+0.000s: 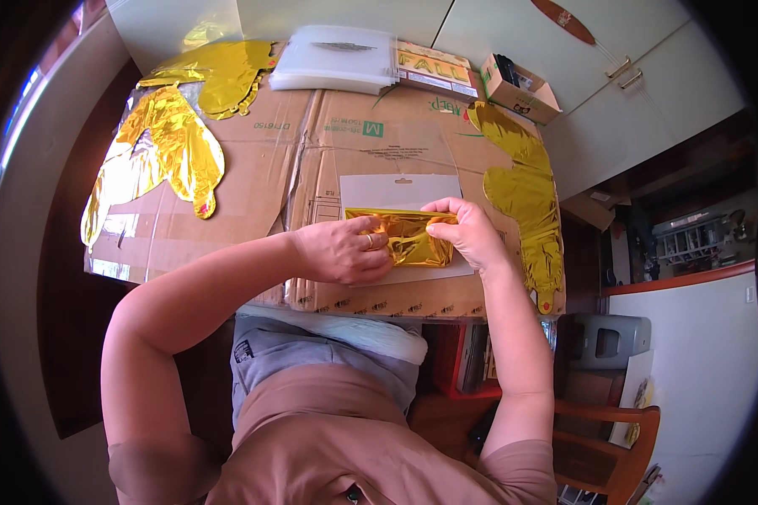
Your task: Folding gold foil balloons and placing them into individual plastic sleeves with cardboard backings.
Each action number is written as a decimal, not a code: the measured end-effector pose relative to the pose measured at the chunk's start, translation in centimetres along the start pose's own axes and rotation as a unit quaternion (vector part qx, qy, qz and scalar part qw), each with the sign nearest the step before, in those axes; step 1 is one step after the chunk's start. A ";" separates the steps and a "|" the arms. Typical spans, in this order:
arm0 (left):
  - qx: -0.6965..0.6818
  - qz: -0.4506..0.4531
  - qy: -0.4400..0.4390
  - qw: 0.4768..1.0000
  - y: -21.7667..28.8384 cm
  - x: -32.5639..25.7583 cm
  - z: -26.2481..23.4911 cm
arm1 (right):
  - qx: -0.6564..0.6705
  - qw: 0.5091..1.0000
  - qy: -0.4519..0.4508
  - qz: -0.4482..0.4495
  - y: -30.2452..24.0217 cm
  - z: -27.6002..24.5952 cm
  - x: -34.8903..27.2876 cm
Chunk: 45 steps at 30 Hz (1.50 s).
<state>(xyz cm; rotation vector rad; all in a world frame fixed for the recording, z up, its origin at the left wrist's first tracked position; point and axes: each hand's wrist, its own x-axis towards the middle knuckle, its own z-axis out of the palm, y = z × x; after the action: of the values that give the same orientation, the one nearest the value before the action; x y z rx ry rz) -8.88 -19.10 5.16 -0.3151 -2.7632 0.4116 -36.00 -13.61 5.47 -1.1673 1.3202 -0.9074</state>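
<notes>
Centrally in the frame, a folded gold foil balloon (404, 238) is lying on a clear flat bag with a white header card (400, 192), which is itself resting on flattened brown cardboard (312, 160) covering the table. The left hand (341, 250) is pressing down on the foil's left end, fingers curled together, a ring showing on one finger. The right hand (472, 231) is pinching the foil's right end between thumb and fingertips. Right of centre, a long gold foil shape (526, 198) is lying flat along the cardboard's edge. At upper left, several crumpled gold foil balloons (177, 139) are spreading over the cardboard. At the top centre, a stack of clear bags (333, 59) is sitting beside a printed packet (438, 69) and a small open cardboard box (520, 88). At lower right, a wooden chair (615, 438) is standing beside the table.
</notes>
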 end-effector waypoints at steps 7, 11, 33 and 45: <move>-0.034 -0.016 -0.103 0.994 0.0 0.6 -0.7 | -0.063 0.997 0.003 0.044 -0.3 -0.4 0.8; -0.037 -0.051 -0.150 0.987 0.3 1.0 -1.4 | -0.071 0.996 0.015 0.053 -0.4 -0.3 0.9; -0.174 -0.398 0.007 0.901 3.7 2.7 3.6 | -0.384 0.882 0.188 -0.196 0.9 -0.4 -2.7; -0.149 -0.420 -0.035 0.894 4.7 3.3 3.4 | -0.377 0.881 0.189 -0.214 3.6 3.4 -6.0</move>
<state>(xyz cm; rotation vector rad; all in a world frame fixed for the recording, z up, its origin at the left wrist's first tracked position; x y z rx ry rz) -12.32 -14.69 1.58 0.8278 -2.6922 -0.2307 -33.64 -6.65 3.03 -2.0206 1.8614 -0.9933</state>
